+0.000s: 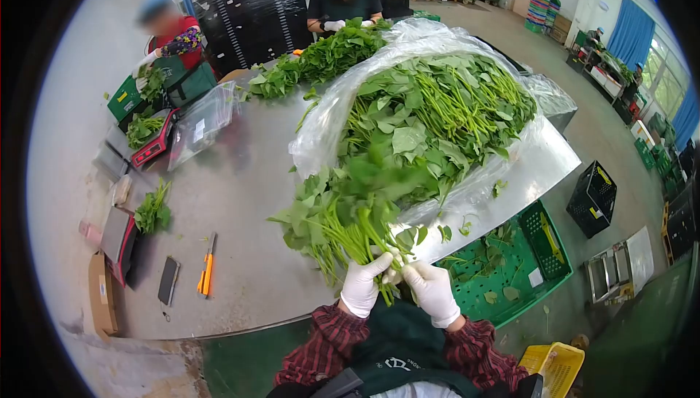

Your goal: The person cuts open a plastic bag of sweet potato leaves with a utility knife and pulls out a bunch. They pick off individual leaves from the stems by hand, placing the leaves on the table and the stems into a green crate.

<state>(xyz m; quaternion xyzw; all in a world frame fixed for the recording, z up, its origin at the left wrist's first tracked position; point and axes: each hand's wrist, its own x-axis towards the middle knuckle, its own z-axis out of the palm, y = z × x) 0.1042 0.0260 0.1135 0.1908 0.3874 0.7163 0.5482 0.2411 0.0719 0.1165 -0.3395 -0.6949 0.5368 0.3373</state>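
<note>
A bunch of long-stemmed leafy greens [332,226] is in my left hand [362,286], which wears a white glove and has its fingers wrapped around the lower stems. The gloved right hand [435,292] is closed at the stems beside it, thumb and fingers pinched together. Some leaves above the hands are blurred by motion. Just beyond them lies a big heap of the same greens [445,106] inside a clear plastic bag [321,135]. Cut stem ends stick out below my left hand.
On the metal table [240,215] lie an orange utility knife [206,270], a phone [168,281] and a small bunch of greens [153,210]. Red-edged scales [154,143] stand at the left. A green crate [485,281] with loose leaves sits at right. Two co-workers handle greens across the table.
</note>
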